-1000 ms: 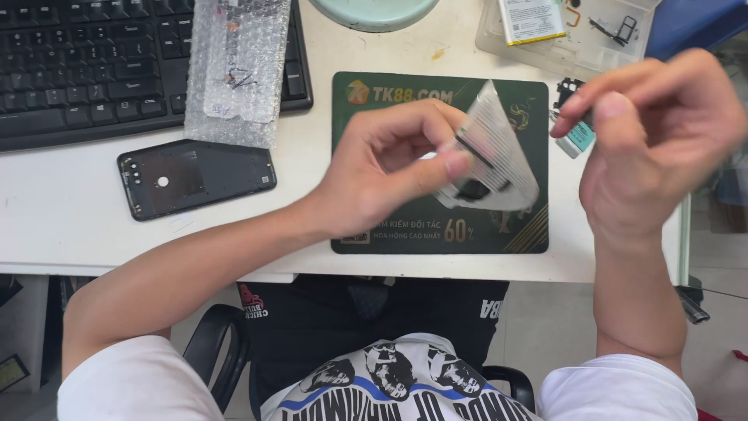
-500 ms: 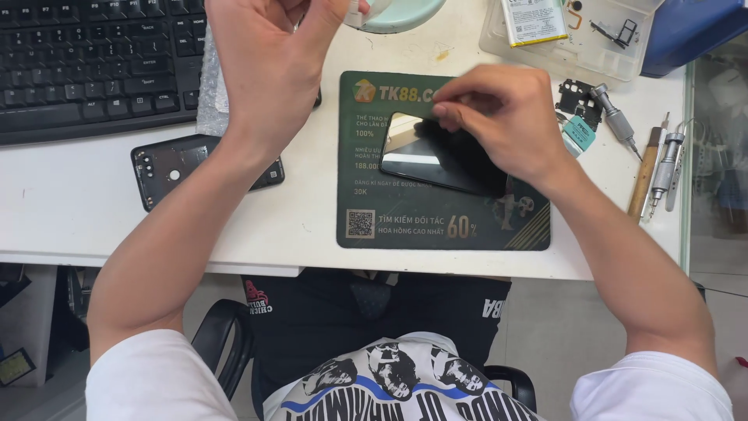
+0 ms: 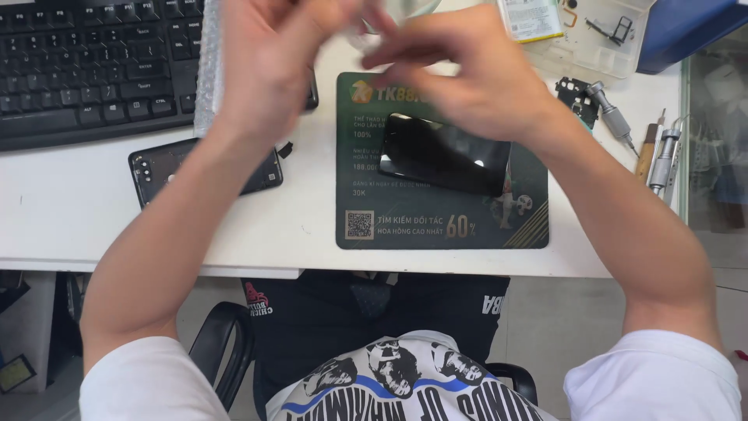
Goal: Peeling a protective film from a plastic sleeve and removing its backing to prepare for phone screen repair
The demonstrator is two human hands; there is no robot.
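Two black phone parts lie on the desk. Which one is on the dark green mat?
The glossy black phone screen, lying flat on the green mat under the right hand. The other, a back cover with camera holes, lies on the bare white desk by the keyboard.

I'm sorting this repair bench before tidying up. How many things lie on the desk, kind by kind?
Keyboard: 1
Green mat: 1
Black phone screen on the mat: 1
Black phone back cover: 1
Clear parts tray: 1
Hand tools at the right edge: about 3; they overlap, so the count is rough
Total: about 8
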